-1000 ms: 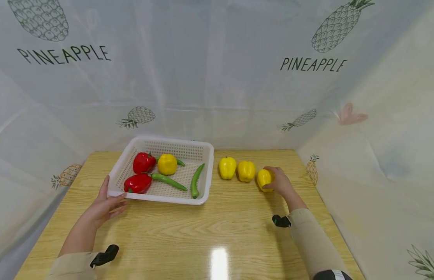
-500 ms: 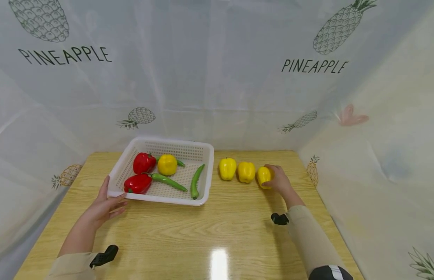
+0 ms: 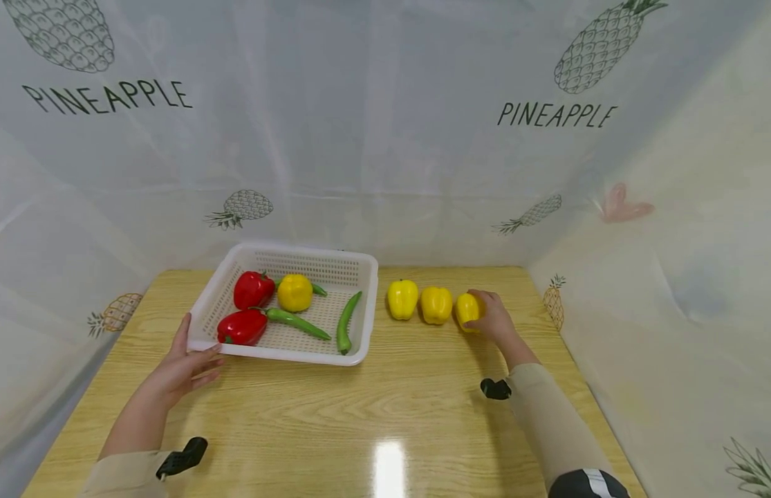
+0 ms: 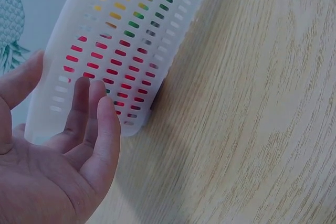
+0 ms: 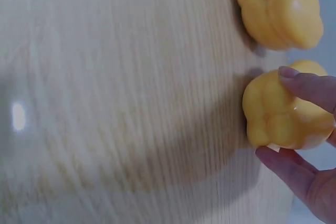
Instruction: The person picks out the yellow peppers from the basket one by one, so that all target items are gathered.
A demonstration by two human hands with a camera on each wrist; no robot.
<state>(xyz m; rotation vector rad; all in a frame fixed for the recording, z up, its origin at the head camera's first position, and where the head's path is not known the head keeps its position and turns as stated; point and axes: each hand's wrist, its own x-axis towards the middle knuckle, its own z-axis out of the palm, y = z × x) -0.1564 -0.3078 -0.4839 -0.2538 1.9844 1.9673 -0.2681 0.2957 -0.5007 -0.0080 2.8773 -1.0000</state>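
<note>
My right hand holds a yellow bell pepper on the tabletop, thumb on one side and fingers on the other in the right wrist view. It is the rightmost of a short row with two more yellow bell peppers, the middle one and the left one. At the near left corner of a white perforated plastic basket, my left hand rests with relaxed, spread fingers, thumb along the end and fingers by the long wall. Inside lie two red bell peppers, a yellow bell pepper and several green chili peppers.
The wood-grain table reaches back to a pale plastic curtain printed with pineapples, which also hangs along both sides. A bright light reflection lies near the front. Black wrist cameras sit by the sleeves.
My right hand has shifted the rightmost yellow bell pepper slightly back and left, toward the other two. My left hand stays at the basket corner.
</note>
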